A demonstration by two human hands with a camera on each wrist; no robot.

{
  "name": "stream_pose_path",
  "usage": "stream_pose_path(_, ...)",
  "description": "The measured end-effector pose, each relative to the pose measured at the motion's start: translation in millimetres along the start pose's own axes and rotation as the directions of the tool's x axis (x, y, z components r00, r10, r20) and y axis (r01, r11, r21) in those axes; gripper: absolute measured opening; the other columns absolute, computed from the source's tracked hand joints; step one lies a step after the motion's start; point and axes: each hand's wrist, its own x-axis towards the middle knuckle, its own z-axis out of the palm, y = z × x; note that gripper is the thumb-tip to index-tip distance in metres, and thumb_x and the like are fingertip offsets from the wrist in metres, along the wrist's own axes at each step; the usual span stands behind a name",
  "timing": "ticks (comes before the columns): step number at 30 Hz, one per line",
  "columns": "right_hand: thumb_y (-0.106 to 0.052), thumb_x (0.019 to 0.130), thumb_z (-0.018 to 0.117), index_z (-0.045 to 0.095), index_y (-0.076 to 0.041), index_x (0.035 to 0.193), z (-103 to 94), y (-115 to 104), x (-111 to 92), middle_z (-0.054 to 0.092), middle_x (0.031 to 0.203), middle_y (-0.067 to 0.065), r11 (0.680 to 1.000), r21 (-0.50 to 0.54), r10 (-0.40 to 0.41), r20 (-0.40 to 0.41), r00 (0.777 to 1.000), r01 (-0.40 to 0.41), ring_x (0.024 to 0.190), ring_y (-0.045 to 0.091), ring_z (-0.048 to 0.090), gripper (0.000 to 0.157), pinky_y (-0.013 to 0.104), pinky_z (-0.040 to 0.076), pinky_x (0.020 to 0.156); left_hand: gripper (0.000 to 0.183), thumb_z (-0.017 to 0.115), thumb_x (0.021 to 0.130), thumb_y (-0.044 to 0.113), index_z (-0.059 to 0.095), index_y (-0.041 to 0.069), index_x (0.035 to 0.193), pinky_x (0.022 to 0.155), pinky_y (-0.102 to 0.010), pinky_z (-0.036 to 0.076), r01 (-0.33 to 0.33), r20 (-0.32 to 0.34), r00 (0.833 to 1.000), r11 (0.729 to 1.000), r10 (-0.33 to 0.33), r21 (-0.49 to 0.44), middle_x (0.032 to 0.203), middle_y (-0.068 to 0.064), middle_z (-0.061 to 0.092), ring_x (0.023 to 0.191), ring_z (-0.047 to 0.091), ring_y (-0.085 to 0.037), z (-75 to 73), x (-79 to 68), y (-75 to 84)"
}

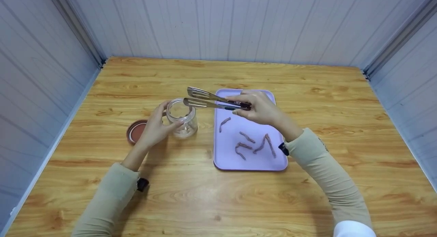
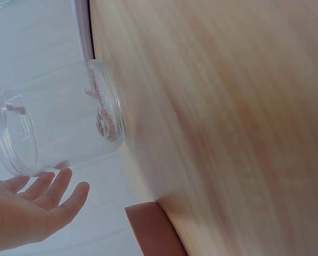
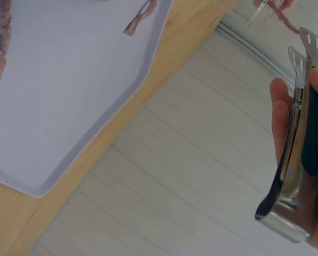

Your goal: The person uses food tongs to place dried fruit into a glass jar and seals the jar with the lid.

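My left hand [image 1: 155, 126] grips a clear jar [image 1: 186, 131] near its open mouth, thumb on the near side, fingers behind. The jar stands upright on the table. Several reddish-brown strips [image 2: 105, 124], like dried meat, lie at its bottom in the left wrist view. My right hand [image 1: 261, 109] holds metal serving tongs [image 1: 218, 106] by their dark grips, slotted tips slightly apart over the jar's rim. In the right wrist view, one strip [image 3: 284, 17] stretches from the jar's mouth to the tong tips. More twisted strips [image 1: 270, 145] lie on a lilac tray [image 1: 232, 164].
A reddish-brown lid [image 1: 136, 131] lies on the table left of the jar, partly behind the left hand. The tray sits right of the jar, under the right forearm. Panelled walls [image 1: 218, 25] stand around the wooden table [image 1: 191, 199].
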Motion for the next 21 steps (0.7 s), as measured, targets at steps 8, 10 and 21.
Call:
stream_pose_path(8,-0.019,0.083,0.062,0.057,-0.014,0.119,2.7,-3.8,2.5,0.059,0.081,-0.002,0.987,0.131,0.077,0.079,0.994,-0.087,0.054,0.009,0.047,0.037,0.025,0.04,0.048,0.074,0.071,0.075,0.028,0.031,0.002,0.133,0.094,-0.044,0.031,-0.009,-0.008,1.0,1.0,0.009,-0.004,0.13,-0.015,0.037,0.115,0.037,-0.029,0.5,0.7,-1.3)
stream_pose_path(10,-0.019,0.085,0.059,0.055,-0.014,0.122,3.2,-4.8,2.7,0.061,0.083,0.001,0.971,0.195,0.114,0.13,0.985,-0.138,0.055,0.009,0.053,0.037,0.025,0.044,0.048,0.074,0.071,0.075,0.028,0.032,0.003,0.133,0.094,-0.044,0.031,-0.008,-0.008,1.0,1.0,0.008,-0.002,0.129,-0.014,0.038,0.115,0.037,-0.029,0.7,1.0,-1.8)
stream_pose_path(21,-0.024,0.086,0.058,0.054,-0.013,0.122,1.1,-3.3,-1.4,0.055,0.081,0.001,0.997,0.036,0.067,0.046,0.997,-0.068,0.057,0.01,0.044,0.038,0.027,0.038,0.05,0.076,0.072,0.073,0.033,0.034,0.004,0.132,0.093,-0.045,0.032,-0.017,-0.015,1.0,1.0,0.017,-0.007,0.128,-0.013,0.039,0.114,0.038,-0.028,1.5,0.7,-1.8)
